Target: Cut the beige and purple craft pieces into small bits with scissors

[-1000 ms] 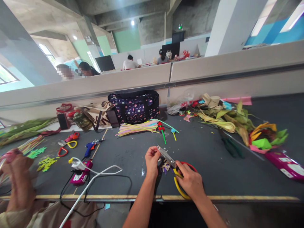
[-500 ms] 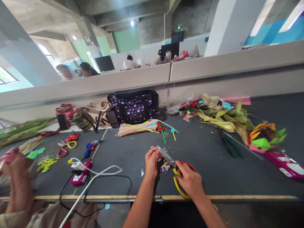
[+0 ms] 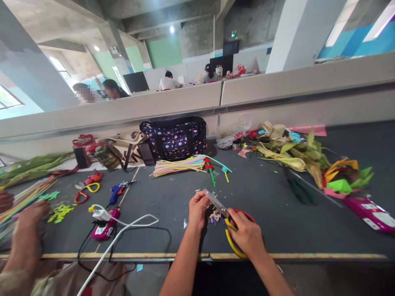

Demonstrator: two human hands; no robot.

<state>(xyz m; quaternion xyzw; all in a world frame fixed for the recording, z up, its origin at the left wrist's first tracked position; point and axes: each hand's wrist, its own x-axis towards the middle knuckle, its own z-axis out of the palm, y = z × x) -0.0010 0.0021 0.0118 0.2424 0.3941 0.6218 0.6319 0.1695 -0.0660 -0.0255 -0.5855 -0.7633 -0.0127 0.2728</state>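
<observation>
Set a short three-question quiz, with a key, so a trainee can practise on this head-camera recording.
1. Open: What does the right hand hold?
2. True or false: A navy dotted fabric bag stands beyond the bundle of pastel fuzzy sticks.
3. Fill the blank: Small beige and ____ cut pieces lie on the dark tabletop between the left hand and the right.

Key: 1. Metal scissors with one red and one yellow handle. 2. True. 3. Purple.

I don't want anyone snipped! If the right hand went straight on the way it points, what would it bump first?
Probably the left hand: the scissors in the right hand point toward it, though depth is hard to tell.
</observation>
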